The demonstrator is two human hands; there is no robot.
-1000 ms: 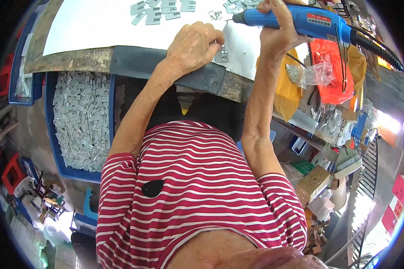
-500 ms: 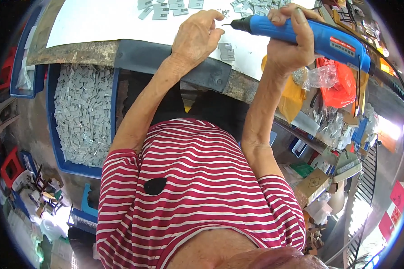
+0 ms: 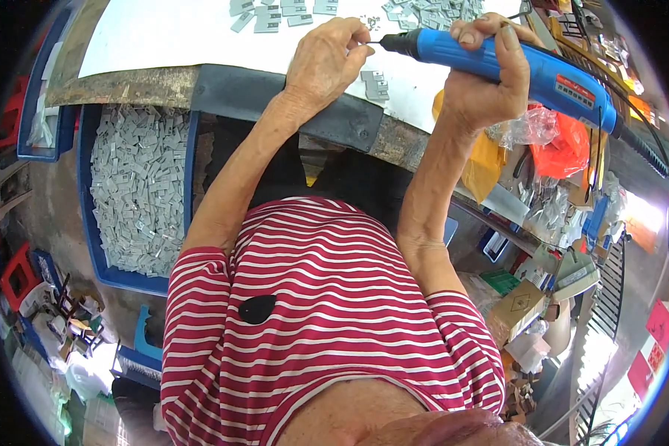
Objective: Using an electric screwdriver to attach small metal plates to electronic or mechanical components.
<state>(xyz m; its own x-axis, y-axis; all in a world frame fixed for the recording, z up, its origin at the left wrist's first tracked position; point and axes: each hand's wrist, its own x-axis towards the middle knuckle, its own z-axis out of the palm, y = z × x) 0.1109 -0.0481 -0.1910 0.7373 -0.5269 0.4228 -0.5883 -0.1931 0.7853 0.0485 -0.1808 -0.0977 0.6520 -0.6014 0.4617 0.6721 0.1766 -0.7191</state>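
Note:
My right hand (image 3: 490, 82) is wrapped round a blue electric screwdriver (image 3: 442, 47), held almost level with its black nose toward the left. The thin bit reaches the fingertips of my left hand (image 3: 323, 63), which is closed in a pinch above the white work surface (image 3: 178, 37). Whatever sits between those fingertips is too small to make out. Just beyond them lie several tiny metal bits, perhaps screws (image 3: 369, 22). Two flat grey pieces (image 3: 375, 85) lie near the table edge, right of my left wrist. More grey pieces (image 3: 267, 19) are set out at the far left.
A loose heap of grey pieces (image 3: 430, 13) lies at the far side. Below the table's left edge stands a blue crate (image 3: 134, 281) full of similar pieces. Red and clear plastic bags (image 3: 561, 145) crowd the right side. The screwdriver's black cable (image 3: 643, 152) trails rightward.
The screwdriver has shifted slightly left and its rear end has dropped, so its bit now meets my left fingertips. My left thumb and forefinger have drawn closer together.

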